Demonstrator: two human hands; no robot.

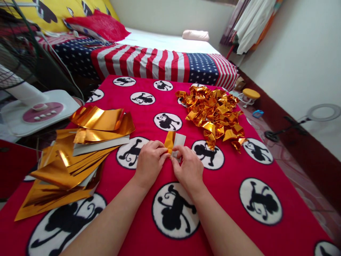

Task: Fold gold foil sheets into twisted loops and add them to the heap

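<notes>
Both hands meet at the middle of the red cloth [112, 185] with black monkey prints. Between them is a piece of gold foil paper [169, 139] with a pale back, partly folded and pointing away from me. My left hand [151, 160] pinches its left side near the lower end. The fingers of my right hand [188, 165] close on the right side, the fingertips of both hands almost touching. On the left lies a loose stack of flat gold sheets [64, 160]. A pile of folded, crumpled-looking gold pieces [213, 110] lies at the back right.
A white fan base [39, 110] stands at the left edge. Behind the cloth is a bed with a striped and starred cover [149, 64]. On the floor to the right are a yellow stool [251, 94] and a ring light [323, 112].
</notes>
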